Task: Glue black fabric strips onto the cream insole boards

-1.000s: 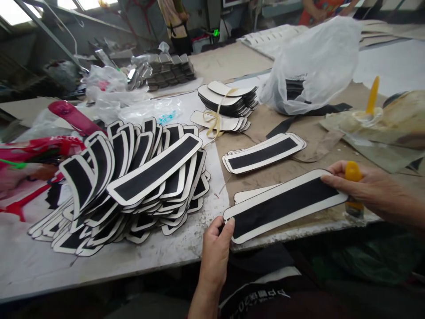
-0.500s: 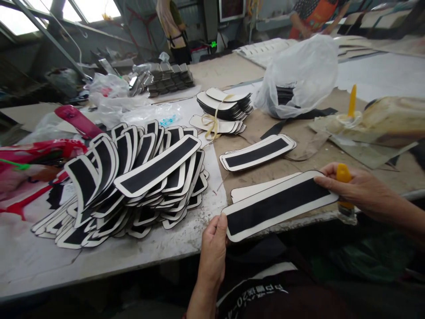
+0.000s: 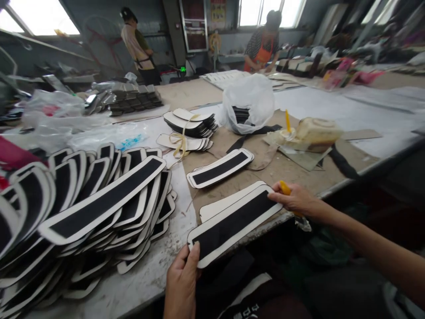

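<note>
A long cream panel with a black strip is held at both ends over the table's front edge. My left hand pinches its near left end, thumb on top. At its right end, my right hand grips the panel and also holds a yellow-handled tool, whose lower end sticks out below the fingers. Just behind the panel lies a plain cream piece. Farther back is a small stack of black-striped panels. A large fanned pile of similar panels covers the left side.
Behind are a bundle tied with yellow ribbon, a white plastic bag with dark pieces, and a glue container with a yellow stick. Clear plastic lies at the back left. Two people stand beyond the table.
The view has turned right and risen, so table items appear farther left. Both hands still hold the panel, which now looks more steeply slanted.
</note>
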Demonstrator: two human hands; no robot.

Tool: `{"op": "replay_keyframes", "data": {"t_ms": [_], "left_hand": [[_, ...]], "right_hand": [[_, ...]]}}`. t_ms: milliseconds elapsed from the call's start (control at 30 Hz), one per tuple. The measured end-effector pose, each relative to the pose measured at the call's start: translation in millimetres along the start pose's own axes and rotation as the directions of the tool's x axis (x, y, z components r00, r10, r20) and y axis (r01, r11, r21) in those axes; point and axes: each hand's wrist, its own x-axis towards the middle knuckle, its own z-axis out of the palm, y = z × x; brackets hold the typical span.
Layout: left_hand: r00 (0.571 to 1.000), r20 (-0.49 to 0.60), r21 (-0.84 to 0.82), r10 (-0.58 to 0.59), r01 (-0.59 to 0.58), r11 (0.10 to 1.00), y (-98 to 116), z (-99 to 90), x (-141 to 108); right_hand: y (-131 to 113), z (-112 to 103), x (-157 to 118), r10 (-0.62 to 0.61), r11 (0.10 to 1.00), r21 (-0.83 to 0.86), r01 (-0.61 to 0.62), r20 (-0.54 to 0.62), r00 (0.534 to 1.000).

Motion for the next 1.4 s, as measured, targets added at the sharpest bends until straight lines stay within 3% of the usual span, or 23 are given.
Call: {"op": "replay_keyframes", "data": {"t_ms": [167, 267, 533, 767, 933, 1067, 1167, 1267, 1400], "left_hand": [[0.996, -0.076, 0.043, -0.054, 0.057, 0.997, -3, -0.4, 7], [0.999, -0.026, 0.057, -0.038, 0.039, 0.998, -4, -2.1, 8], [0.994, 0.11, 0.1, 0.019, -0.03, 0.995, -4, -1.3, 4], [0.991, 0.092, 0.159, 0.098, -0.111, 0.981, -6, -1.3, 6], [0.992, 0.111, 0.009, -0.052, 0.051, 0.999, -2, -1.9, 5], [0.981, 0.08, -0.173, -0.174, 0.186, 0.967, 1, -2.0, 6], [0.977, 0.03, -0.291, -0.209, 0.208, 0.934, 0, -0.1, 6], [0.989, 0.018, -0.198, -0.145, 0.145, 0.969, 0, 3.4, 5], [0.999, 0.034, 0.035, 0.014, -0.016, 0.999, 0, 5.6, 4]], "right_hand": [[-4, -6, -3, -0.064, 0.993, -0.098, 0.069, 0.046, 0.997], [-4, -8, -5, -0.069, 0.995, -0.069, 0.078, 0.122, 0.99], [9, -7, -2, -0.098, 0.991, -0.074, 0.114, 0.193, 0.976], [13, -6, 1, -0.093, 0.989, -0.102, 0.111, 0.162, 0.982], [17, -5, -2, 0.016, 0.982, 0.179, -0.059, 0.23, 0.973], [16, -3, -9, 0.028, 0.884, 0.434, -0.175, 0.323, 0.946], [16, 0, -12, 0.049, 0.833, 0.507, -0.222, 0.332, 0.942], [17, 2, -9, 0.089, 0.889, 0.412, -0.2, 0.272, 0.958], [17, 4, -1, 0.035, 0.995, 0.087, -0.048, 0.145, 0.989]]}}
